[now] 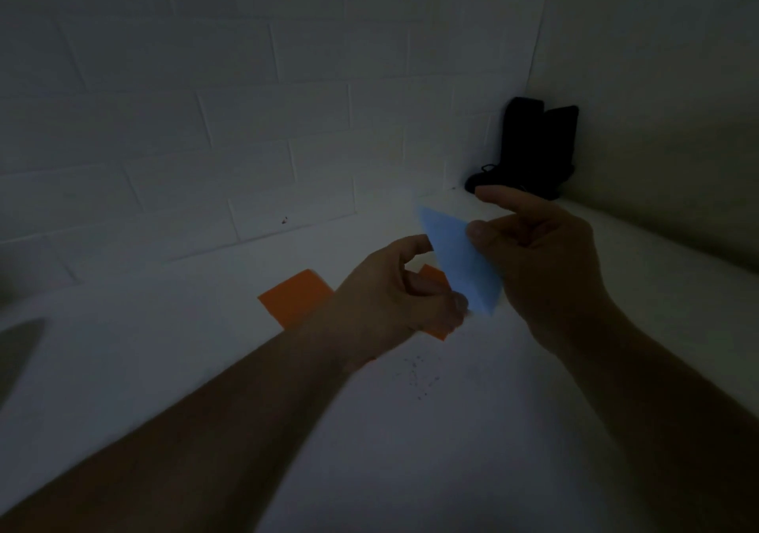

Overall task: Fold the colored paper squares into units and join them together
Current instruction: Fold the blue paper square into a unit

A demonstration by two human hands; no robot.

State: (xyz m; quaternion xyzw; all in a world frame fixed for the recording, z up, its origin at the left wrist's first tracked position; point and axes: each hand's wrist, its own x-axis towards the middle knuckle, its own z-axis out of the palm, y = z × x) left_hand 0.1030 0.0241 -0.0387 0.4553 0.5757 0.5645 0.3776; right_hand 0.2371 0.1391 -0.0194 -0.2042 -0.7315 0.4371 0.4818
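Above the white table (410,450), in the dim head view, I hold a folded blue paper (460,261) up between both hands. It's tilted, a long pointed shape, one tip up toward the wall, other tip down near my left thumb.

My right hand (546,261) pinches the blue paper on its right edge, thumb on the near face & curled fingers behind it; the index finger (505,198) sticks out straight to the left, above the paper, not touching it.

My left hand (390,294) is curled, thumb & fingertips closing on the lower left part of the paper near its bottom tip. Blurry there, but it looks like a pinch on the edge.

Under my left hand, flat on the table, lies orange paper (297,296): one square shows left of the wrist, more orange peeks out right of the hand & below it. Can't tell how many sheets.

Back in the corner, against the white brick wall (205,122), stands a dark object (534,150), too dark to make out. Small dark specks (419,372) lie on the table just in front of my wrists.
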